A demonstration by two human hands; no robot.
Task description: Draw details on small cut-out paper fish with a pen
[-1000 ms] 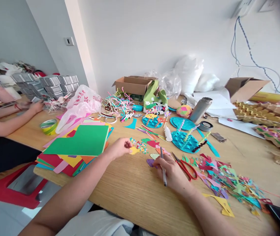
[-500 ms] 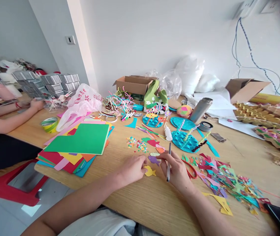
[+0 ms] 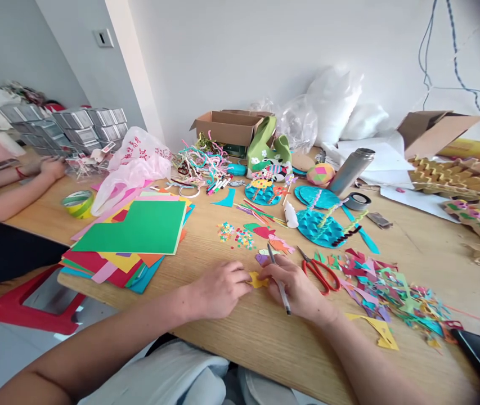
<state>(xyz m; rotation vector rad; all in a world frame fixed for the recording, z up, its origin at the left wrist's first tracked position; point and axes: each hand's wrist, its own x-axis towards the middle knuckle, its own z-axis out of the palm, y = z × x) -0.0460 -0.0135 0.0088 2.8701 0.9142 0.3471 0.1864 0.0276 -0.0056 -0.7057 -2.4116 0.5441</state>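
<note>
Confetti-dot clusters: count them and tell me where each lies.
2: the left cluster and, beside it, the right cluster, both beyond the left hand. Any behind the hands would be hidden.

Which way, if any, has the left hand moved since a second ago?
Yes: judged against the confetti on the table, the left hand has come nearer the person and slightly right, now at the yellow paper fish.
</note>
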